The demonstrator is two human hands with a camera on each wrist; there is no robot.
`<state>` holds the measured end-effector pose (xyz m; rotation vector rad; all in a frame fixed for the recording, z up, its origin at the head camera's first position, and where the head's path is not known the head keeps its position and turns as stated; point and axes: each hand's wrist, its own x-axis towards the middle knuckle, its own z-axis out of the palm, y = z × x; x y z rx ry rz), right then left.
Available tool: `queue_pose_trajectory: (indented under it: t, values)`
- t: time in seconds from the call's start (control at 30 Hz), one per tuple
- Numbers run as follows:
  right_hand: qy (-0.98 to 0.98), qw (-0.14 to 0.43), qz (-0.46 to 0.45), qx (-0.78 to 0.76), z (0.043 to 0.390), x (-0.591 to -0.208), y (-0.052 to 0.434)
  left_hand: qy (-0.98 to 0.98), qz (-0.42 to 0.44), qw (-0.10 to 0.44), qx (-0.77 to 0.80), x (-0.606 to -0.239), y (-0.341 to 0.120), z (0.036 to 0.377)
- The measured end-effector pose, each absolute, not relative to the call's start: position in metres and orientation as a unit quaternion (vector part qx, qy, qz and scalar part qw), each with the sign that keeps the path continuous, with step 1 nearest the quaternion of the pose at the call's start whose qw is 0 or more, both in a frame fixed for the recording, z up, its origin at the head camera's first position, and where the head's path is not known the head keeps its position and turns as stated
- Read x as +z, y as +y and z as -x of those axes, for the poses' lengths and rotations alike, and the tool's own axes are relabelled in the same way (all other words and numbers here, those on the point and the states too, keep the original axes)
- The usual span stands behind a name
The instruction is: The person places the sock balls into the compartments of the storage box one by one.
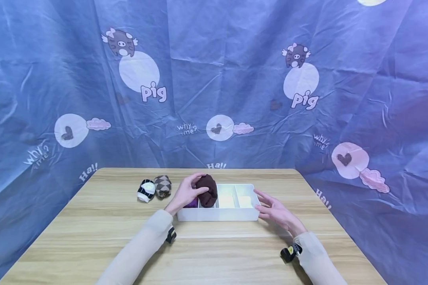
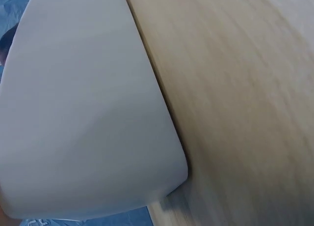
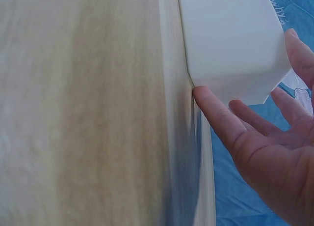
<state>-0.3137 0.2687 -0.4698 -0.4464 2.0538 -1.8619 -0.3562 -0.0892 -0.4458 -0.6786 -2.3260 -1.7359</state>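
A white divided box (image 1: 217, 215) sits on the wooden table. My left hand (image 1: 186, 194) grips a dark brown rolled pair of socks (image 1: 208, 193) at the second compartment from the left. Purple fabric (image 1: 192, 204), probably another rolled pair, lies in the leftmost compartment, partly behind that hand. At the box's right end, my right hand (image 1: 276, 211) touches the wall with extended fingers. The right wrist view shows its fingers (image 3: 218, 113) against the box end. In the left wrist view the box wall (image 2: 88, 103) fills much of the picture and hides most of the hand.
Left of the box lie a black-and-white rolled pair of socks (image 1: 146, 190) and a brown-grey argyle pair (image 1: 163, 186), side by side. The table (image 1: 214, 253) extends toward me. Behind it hangs a blue printed cloth (image 1: 214, 91).
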Motion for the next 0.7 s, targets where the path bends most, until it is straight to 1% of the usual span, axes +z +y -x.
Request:
queue_pose_trajectory:
  t: [0.17,0.37,0.7]
  values:
    - [0.724,0.166,0.158,-0.651,0.3144,-0.4696,0.2686,-0.801,0.242,0.099,-0.538,-0.4456,-0.0888,0.3546]
    - [0.727,0.166,0.155,-0.649,0.3142,-0.4694,0.2688,-0.827,0.232,0.111,-0.5,-0.4447,-0.0874,0.351]
    - [0.724,0.167,0.156,-0.651,0.3145,-0.4698,0.2679,-0.833,0.234,0.074,-0.495,-0.4455,-0.0868,0.3501]
